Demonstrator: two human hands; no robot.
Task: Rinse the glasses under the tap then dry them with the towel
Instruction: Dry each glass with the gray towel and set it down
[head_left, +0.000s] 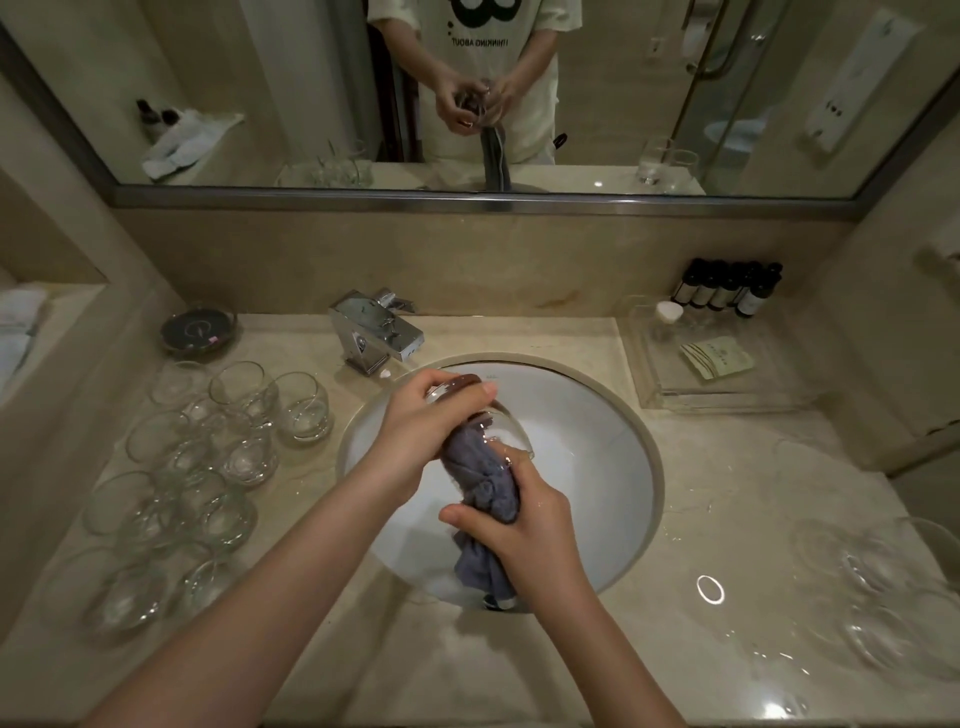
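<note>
Both forearms reach in from the near edge over the marble surface (701, 467) and meet above the white sink (597, 467). The right hand (524, 535) is nearest; its fingers are curled around a bunched grey-blue towel (485, 488), gripping it just below the mouth of a glass. The loose end of the towel hangs down toward the drain. The upper part of the towel is stuffed inside the glass (488, 415), which is tilted with its mouth toward the right hand and its base pointing away. The left hand (426, 421) holds this glass, fingers wrapped over its base and side, thumb along the far edge. The glass is over the sink bowl, not touching it.

On the surface to the left of the sink stands a cluster of clear glasses (208, 467), close together in rough rows running from the near edge toward the wall. To the right of the sink, more clear glasses (883, 597) sit near the frame edge; their outlines are blurred.

Behind the sink, a chrome tap (376, 330) is mounted left of centre. A dark round dish (197, 330) sits to its left. At the far right, a clear tray (727, 364) holds a small paper packet, with a row of dark bottles (727, 288) behind it against the wall. Above, the mirror (311, 78) reflects the person holding the glass and towel.
</note>
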